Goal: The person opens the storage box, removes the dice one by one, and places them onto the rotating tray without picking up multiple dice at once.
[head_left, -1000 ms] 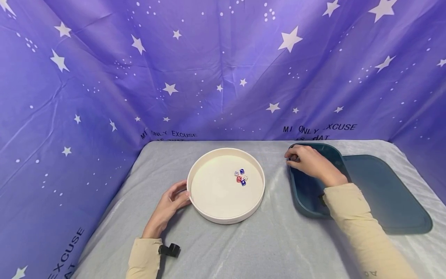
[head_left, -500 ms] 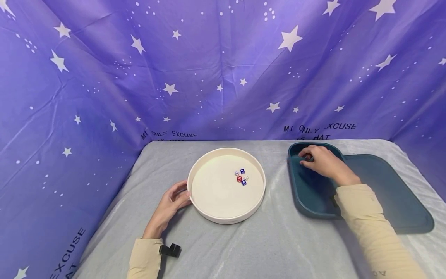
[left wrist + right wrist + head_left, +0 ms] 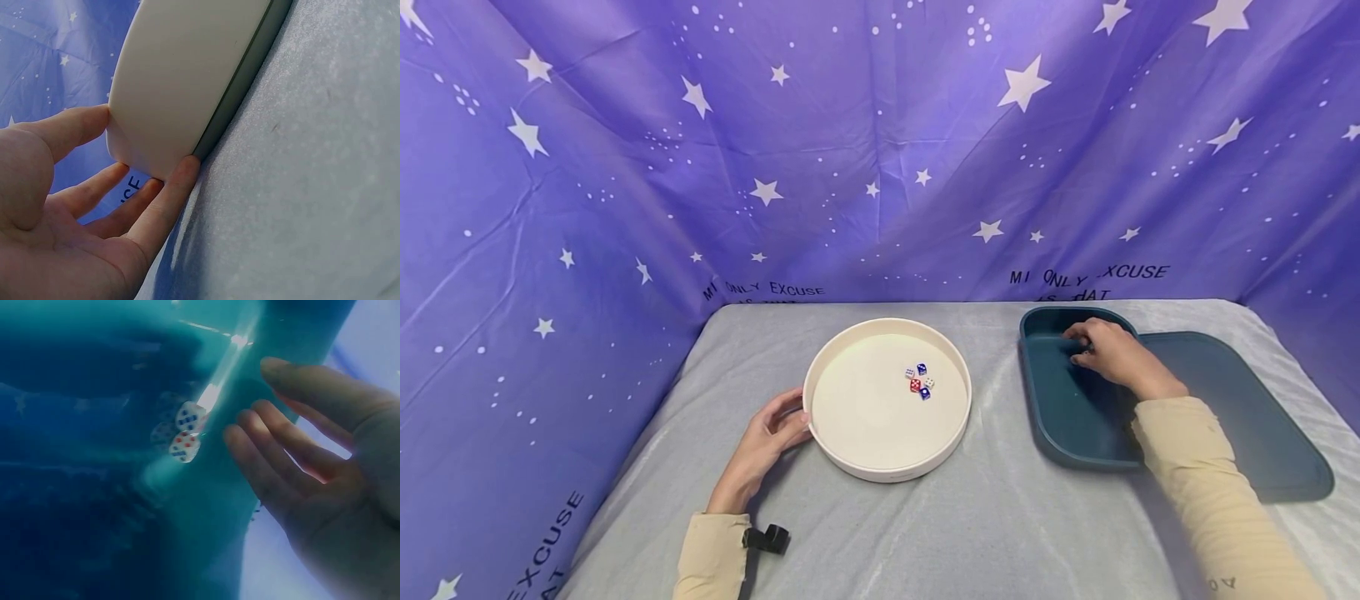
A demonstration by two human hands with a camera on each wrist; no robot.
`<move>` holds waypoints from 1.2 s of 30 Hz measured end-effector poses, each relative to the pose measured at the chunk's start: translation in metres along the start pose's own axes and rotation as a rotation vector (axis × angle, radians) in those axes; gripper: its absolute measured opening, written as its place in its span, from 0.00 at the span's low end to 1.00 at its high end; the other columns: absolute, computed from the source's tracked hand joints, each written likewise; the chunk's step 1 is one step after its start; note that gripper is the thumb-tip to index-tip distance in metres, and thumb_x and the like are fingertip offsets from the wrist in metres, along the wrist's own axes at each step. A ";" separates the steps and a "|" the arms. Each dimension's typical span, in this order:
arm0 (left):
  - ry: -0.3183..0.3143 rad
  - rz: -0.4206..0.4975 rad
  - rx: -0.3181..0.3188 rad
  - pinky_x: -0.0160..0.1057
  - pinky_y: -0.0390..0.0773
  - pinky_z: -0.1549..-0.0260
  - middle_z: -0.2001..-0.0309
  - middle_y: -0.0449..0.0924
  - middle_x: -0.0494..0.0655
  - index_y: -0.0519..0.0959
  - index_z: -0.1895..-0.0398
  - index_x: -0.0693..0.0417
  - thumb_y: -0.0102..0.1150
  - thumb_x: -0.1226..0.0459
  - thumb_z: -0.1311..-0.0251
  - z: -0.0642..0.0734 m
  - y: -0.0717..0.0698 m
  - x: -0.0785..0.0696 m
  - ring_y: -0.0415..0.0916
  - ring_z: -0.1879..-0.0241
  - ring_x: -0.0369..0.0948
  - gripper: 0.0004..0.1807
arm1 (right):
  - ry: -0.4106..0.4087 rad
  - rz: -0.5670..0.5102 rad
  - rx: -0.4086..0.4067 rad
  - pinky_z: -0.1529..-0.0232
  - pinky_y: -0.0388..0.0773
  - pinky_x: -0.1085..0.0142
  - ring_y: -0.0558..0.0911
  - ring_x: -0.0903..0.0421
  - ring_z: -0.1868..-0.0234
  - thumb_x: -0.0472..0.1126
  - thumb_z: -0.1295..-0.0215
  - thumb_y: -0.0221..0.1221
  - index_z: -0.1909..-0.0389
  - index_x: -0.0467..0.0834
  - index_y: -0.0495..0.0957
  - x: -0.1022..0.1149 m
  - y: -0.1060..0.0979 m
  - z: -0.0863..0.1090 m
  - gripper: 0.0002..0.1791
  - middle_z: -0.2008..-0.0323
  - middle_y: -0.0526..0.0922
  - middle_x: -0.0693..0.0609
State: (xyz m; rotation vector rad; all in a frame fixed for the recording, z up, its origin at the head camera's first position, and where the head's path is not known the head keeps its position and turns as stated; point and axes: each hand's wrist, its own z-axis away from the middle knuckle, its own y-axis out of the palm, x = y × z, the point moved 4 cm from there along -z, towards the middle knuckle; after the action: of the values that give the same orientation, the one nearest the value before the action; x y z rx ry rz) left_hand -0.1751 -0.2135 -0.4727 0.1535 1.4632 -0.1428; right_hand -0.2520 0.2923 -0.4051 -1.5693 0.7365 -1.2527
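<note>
A round cream tray (image 3: 880,433) holds several small dice (image 3: 915,386), red, blue and white, grouped right of its middle. At the tray's left side, my left hand (image 3: 762,442) touches the outer wall with fingertips and thumb; the left wrist view has the fingers (image 3: 162,209) extended against it. My right hand (image 3: 1116,354) is over the dark teal bin (image 3: 1078,462), holding nothing, its fingers loosely bent. In the right wrist view, two white dice (image 3: 185,447) with red and blue pips lie against the bin's shiny inside, just beyond the fingertips.
A flat teal lid (image 3: 1240,417) lies at the right, partly behind the bin and the right sleeve. Grey cloth (image 3: 985,533) covers the table. A purple star-printed curtain (image 3: 880,167) closes off the back and sides.
The right hand has moved right, from the bin's left rim to over its inside. The left hand stays on the tray, and the dice in the tray keep their places.
</note>
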 end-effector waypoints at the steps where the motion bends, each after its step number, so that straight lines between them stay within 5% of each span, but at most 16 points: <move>1: 0.000 -0.003 0.000 0.40 0.83 0.44 0.30 0.63 0.63 0.62 0.28 0.62 0.59 0.67 0.32 0.000 0.000 0.000 0.66 0.33 0.58 0.31 | 0.002 0.003 0.002 0.65 0.73 0.54 0.73 0.48 0.66 0.29 0.41 0.66 0.50 0.27 0.77 -0.002 0.001 0.000 0.19 0.68 0.74 0.41; 18: -0.006 -0.002 -0.007 0.41 0.83 0.44 0.30 0.64 0.62 0.62 0.28 0.62 0.59 0.67 0.32 0.001 0.000 0.001 0.68 0.34 0.55 0.31 | 0.034 0.055 0.056 0.54 0.79 0.42 0.79 0.37 0.57 0.28 0.43 0.66 0.51 0.26 0.78 -0.019 0.008 -0.003 0.18 0.56 0.78 0.28; 29: -0.002 0.009 -0.013 0.41 0.83 0.44 0.31 0.64 0.62 0.62 0.28 0.62 0.59 0.68 0.32 0.001 -0.001 0.001 0.70 0.35 0.53 0.31 | -0.017 0.056 0.014 0.64 0.82 0.49 0.81 0.43 0.66 0.26 0.48 0.68 0.59 0.26 0.81 -0.026 0.010 -0.005 0.14 0.67 0.81 0.35; 36: -0.002 0.005 -0.012 0.41 0.83 0.44 0.30 0.64 0.62 0.62 0.28 0.62 0.59 0.68 0.32 0.000 0.000 0.000 0.71 0.36 0.51 0.31 | 0.029 0.028 0.082 0.60 0.84 0.45 0.83 0.40 0.63 0.25 0.44 0.65 0.58 0.24 0.80 -0.020 0.009 -0.004 0.13 0.67 0.84 0.35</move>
State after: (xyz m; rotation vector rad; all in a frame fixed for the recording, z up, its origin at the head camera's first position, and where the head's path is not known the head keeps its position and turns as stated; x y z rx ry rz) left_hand -0.1753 -0.2137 -0.4730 0.1469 1.4618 -0.1302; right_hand -0.2608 0.3057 -0.4207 -1.4725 0.7136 -1.2718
